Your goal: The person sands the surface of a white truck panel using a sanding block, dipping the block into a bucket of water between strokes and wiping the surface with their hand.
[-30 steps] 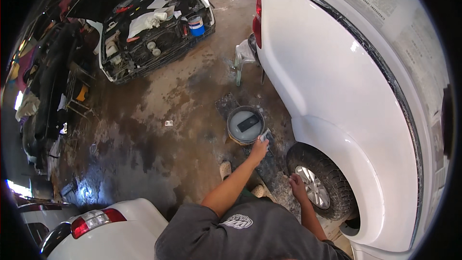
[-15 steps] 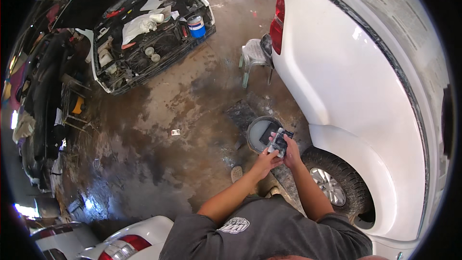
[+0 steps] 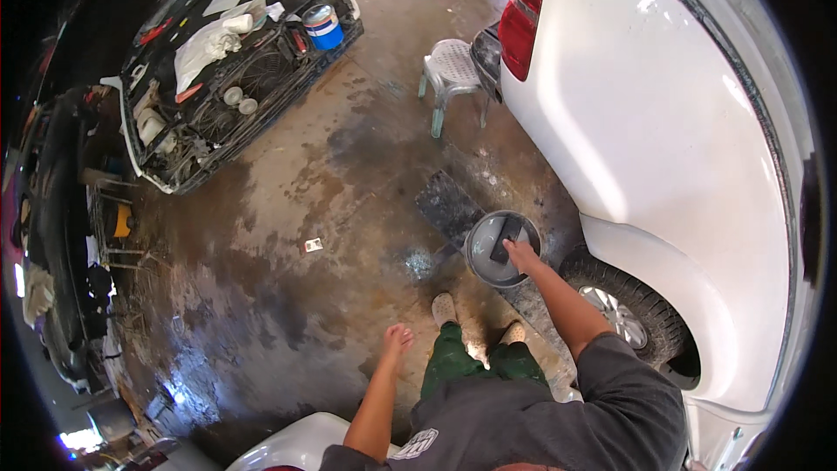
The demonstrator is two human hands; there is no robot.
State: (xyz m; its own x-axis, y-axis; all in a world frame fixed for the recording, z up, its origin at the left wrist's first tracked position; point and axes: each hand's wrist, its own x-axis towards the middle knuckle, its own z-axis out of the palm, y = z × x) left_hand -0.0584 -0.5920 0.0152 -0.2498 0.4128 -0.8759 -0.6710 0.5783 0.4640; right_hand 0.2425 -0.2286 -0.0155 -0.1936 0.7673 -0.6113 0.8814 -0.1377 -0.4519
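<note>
We log a bucket (image 3: 493, 283) of grey water (image 3: 483, 249), dark block (image 3: 508, 231) inside slanting lengthwise far-right, right grip (image 3: 520, 255) touching, hold unclear, left grip (image 3: 398, 340) released.

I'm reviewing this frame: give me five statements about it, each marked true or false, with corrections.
1. The right hand is over the bucket. True.
2. The left hand is in the bucket. False: it is apart from it, to its left.
3. A dark block is in the bucket. True.
4. The blue can stands on the floor. False: it sits on the engine bay.
5. The trousers are green. True.
</note>
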